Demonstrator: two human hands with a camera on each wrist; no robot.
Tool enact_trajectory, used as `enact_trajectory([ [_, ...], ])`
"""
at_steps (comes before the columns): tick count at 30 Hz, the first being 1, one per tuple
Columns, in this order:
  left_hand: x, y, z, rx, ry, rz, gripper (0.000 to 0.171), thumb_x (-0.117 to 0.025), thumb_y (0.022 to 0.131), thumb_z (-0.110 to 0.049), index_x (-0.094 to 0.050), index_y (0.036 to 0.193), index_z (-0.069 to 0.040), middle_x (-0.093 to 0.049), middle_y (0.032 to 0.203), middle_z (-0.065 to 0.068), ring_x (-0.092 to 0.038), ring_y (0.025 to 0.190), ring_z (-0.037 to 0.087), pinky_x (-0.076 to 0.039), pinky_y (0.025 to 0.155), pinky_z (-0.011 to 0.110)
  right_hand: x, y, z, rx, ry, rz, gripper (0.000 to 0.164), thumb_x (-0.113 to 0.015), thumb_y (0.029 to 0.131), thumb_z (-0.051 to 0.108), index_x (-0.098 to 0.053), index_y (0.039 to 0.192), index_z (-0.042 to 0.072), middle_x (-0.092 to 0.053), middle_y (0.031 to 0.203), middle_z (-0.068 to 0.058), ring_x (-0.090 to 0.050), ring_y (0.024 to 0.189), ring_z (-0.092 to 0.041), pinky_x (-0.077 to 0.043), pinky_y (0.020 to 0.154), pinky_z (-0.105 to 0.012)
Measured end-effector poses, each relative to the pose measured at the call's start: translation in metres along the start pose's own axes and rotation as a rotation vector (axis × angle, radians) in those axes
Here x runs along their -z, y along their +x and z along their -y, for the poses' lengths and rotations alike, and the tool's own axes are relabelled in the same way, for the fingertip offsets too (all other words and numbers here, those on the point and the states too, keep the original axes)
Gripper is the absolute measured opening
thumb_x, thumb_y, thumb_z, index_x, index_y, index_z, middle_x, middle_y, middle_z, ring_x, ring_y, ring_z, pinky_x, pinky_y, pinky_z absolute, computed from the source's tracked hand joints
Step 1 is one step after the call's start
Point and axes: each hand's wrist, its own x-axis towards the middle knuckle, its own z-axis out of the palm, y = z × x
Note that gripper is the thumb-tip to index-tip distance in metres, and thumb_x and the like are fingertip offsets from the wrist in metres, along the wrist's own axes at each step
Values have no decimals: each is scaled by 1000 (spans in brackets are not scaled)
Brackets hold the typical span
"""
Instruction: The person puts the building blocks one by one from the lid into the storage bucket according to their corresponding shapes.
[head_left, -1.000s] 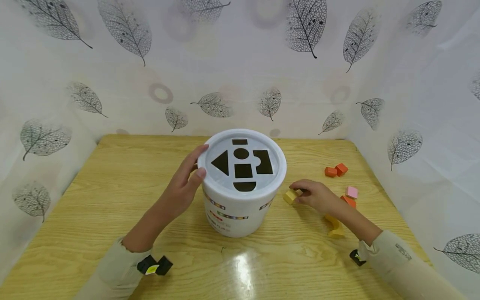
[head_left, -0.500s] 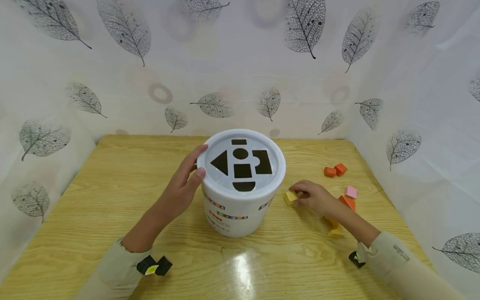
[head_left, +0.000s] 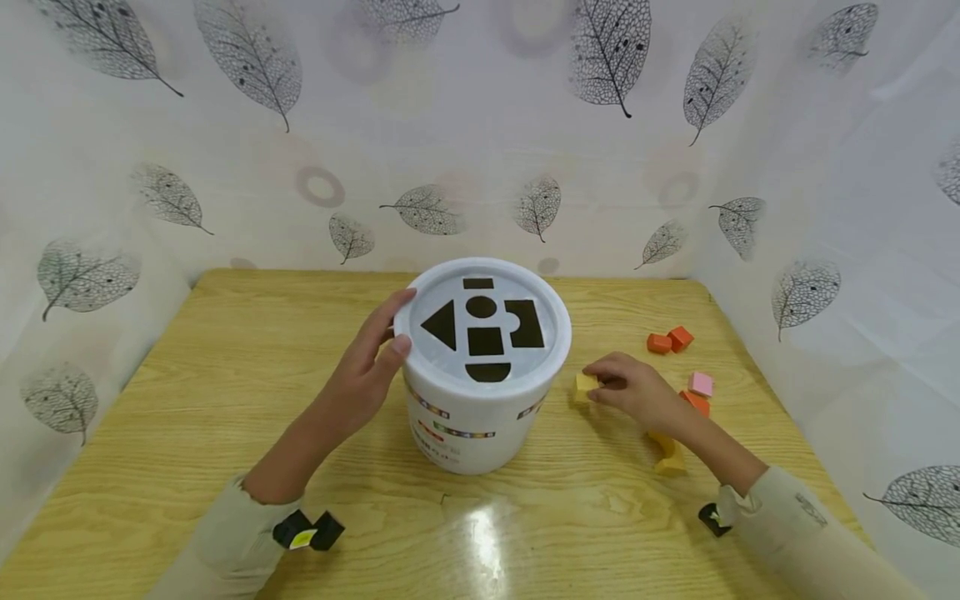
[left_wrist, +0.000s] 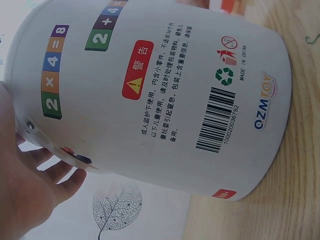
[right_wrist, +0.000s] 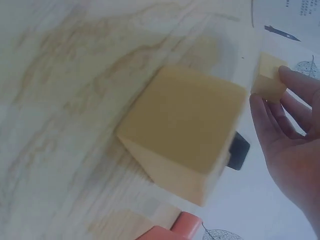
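Observation:
A white lidded bucket (head_left: 480, 417) stands upright, its lid pierced by dark holes of various shapes. My left hand (head_left: 367, 367) grips its left rim, thumb in front and fingers round the side; the left wrist view shows those fingers (left_wrist: 55, 172) bent beside the bucket's handle (left_wrist: 55, 150). Right of the bucket, my right hand (head_left: 633, 392) pinches a small yellow block (head_left: 586, 388) between thumb and fingers. In the right wrist view this yellow block (right_wrist: 269, 77) sticks out past the fingertips, with flat faces and square edges.
Two orange blocks (head_left: 670, 341) lie at the back right. A pink block (head_left: 701, 383) and an orange block (head_left: 695, 403) sit beside the right forearm, and a curved yellow block (head_left: 670, 458) is partly hidden under it. A leaf-patterned curtain (head_left: 480, 150) surrounds the wooden table.
The yellow block has been turned in my right fingers, and that hand has shifted slightly right and up. My left hand and the bucket have stayed in place.

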Motion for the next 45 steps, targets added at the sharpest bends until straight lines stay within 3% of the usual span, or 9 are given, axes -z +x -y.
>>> enact_trajectory([
  [4,0,0,0,3,-4,2,55,-41,106,-27,-26,160,-28,-31,160,4,-45,132,30,-44,101,57,9,-1,7,14,-1,-35,32,-73,93,17,-69,122,5,-65,114,-10,-58,95,-19,-53,83,-23],
  [9,0,0,0,8,-4,4,55,-41,106,-28,-26,159,-29,-30,161,3,-45,133,31,-44,102,58,24,-2,18,-1,127,-28,36,-70,96,18,-66,128,3,-61,124,-14,-64,110,-31,-57,87,-28],
  [12,0,0,-1,9,-4,4,55,-41,106,-28,-26,159,-29,-30,160,4,-45,133,31,-44,101,57,35,-3,27,-4,177,-34,38,-68,97,19,-64,131,4,-58,130,-14,-64,114,-35,-56,86,-23],
  [20,0,0,-2,13,-7,5,55,-41,106,-29,-26,159,-30,-30,161,3,-44,133,31,-43,102,58,65,-7,62,22,157,-119,38,-69,97,22,-64,133,10,-59,130,-8,-63,106,-2,-53,86,-14],
  [24,0,0,-1,11,-4,6,55,-41,106,-29,-26,160,-29,-30,161,3,-44,134,31,-42,103,58,76,-9,76,11,142,-152,40,-69,96,24,-64,135,14,-58,134,-4,-63,104,4,-53,85,-13],
  [28,0,0,0,12,-5,6,55,-41,106,-29,-26,160,-29,-30,161,4,-44,133,31,-43,103,58,82,-8,87,10,154,-172,39,-71,95,24,-65,133,18,-58,134,2,-67,102,2,-55,84,-16],
  [33,0,0,0,14,-12,5,55,-41,106,-28,-26,159,-29,-29,161,3,-44,133,31,-43,103,58,85,-2,103,119,187,-175,35,-71,95,16,-67,129,14,-60,126,0,-69,103,-6,-56,85,-20],
  [40,-1,0,1,3,-17,7,55,-41,106,-28,-27,159,-29,-30,160,3,-43,132,31,-42,103,58,85,3,129,143,175,-193,33,-73,94,23,-69,127,23,-61,125,6,-71,101,-8,-58,81,-22],
  [45,0,0,0,-1,-14,1,55,-41,106,-28,-27,159,-28,-31,160,4,-44,132,31,-42,103,58,75,13,142,226,290,-186,33,-73,93,13,-70,126,11,-61,123,-2,-70,100,-17,-58,85,-26],
])
